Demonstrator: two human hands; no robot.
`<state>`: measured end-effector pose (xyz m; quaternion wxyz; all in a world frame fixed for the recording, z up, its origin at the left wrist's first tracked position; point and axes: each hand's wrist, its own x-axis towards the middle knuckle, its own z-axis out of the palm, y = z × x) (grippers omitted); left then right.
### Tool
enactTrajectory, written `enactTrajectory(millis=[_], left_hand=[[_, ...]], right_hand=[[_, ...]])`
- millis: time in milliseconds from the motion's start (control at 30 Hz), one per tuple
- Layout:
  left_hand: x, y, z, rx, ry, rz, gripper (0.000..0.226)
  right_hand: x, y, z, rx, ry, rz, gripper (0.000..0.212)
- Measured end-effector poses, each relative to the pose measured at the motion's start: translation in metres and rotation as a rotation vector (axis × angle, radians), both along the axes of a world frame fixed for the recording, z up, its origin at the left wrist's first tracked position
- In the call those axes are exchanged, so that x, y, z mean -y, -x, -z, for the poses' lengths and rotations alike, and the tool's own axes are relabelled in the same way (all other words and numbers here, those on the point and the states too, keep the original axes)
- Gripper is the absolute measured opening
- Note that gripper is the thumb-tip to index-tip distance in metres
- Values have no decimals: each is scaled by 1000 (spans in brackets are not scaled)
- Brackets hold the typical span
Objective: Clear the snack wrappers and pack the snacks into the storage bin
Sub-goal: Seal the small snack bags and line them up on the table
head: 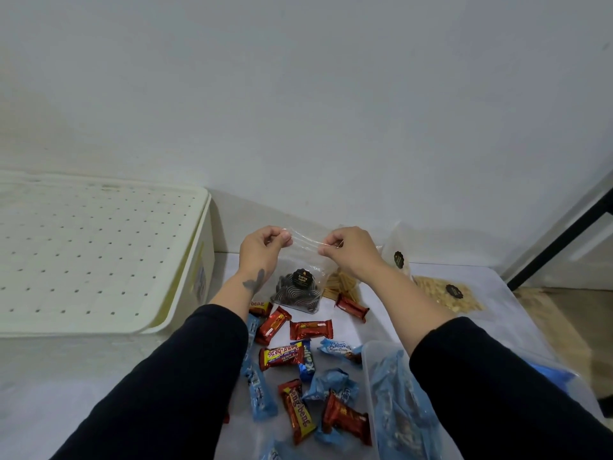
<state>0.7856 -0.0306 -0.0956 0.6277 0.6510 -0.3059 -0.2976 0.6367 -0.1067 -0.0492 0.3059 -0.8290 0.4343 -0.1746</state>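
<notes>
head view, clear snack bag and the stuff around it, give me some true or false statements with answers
1. Both hands pinch the top edge of the clear snack bag: left hand, right hand. True.
2. The bag holds dark swirl-patterned snacks and carries a black label. True.
3. The cream storage bin stands open with no lid. False: a perforated lid covers it.
4. The wrapped candy bars are already inside the cream bin. False: they lie loose on the white surface.
5. A clear container holding blue wrappers sits under the right arm. True.
</notes>
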Motion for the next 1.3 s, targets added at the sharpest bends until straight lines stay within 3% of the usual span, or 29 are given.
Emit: enactTrajectory(millis=[567, 800, 1200, 1300], left_hand=[[3, -4, 0, 33, 10, 26, 11], [5, 0, -2, 36, 11, 9, 6], [6, 0, 0, 122, 1, -6, 9], [5, -2, 1, 107, -3, -18, 8]], right_hand=[[1, -23, 3, 22, -20, -32, 18], [5, -31, 6, 16, -13, 19, 4], [4, -40, 1, -23, 6, 25, 21], [0, -43, 1, -41, 22, 17, 15]])
